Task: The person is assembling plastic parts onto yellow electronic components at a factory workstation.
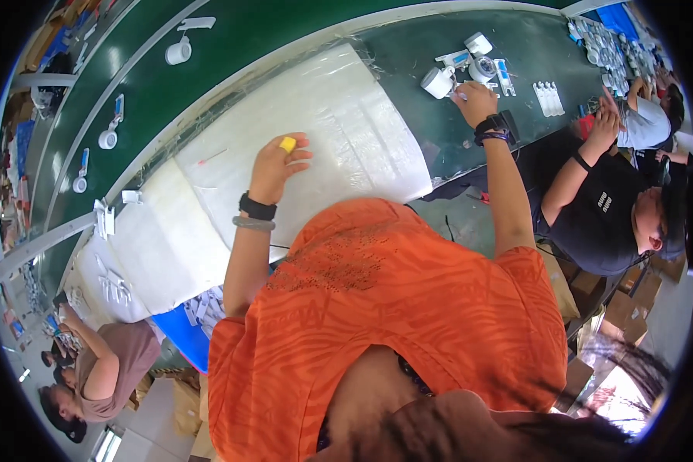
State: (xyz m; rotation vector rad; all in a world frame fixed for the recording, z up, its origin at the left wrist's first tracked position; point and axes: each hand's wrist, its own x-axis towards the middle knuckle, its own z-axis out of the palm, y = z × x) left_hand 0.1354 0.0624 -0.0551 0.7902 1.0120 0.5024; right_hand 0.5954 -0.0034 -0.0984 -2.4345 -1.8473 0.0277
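My left hand [279, 165] is raised over a white padded sheet [323, 100], fingers spread. A small yellow piece [287, 144] sits at one finger; it looks wrapped round it, but I cannot be sure. Further right, my right hand [477, 105] reaches to a cluster of white round-headed devices on the green table, its fingers curled in at their near side. What they pinch is hidden. By those fingertips lie a white cylindrical head [436, 82], a second head with a dark round face [482, 69], a white cup-like part [478, 43] and a white-and-blue handle piece [504, 77].
Several slim white parts [548, 98] lie in a row right of the cluster. More white devices [179, 52] rest on the green conveyor beyond the table. A blue bin [181, 335] stands at left. One co-worker [593, 200] sits at right, another [112, 362] at left.
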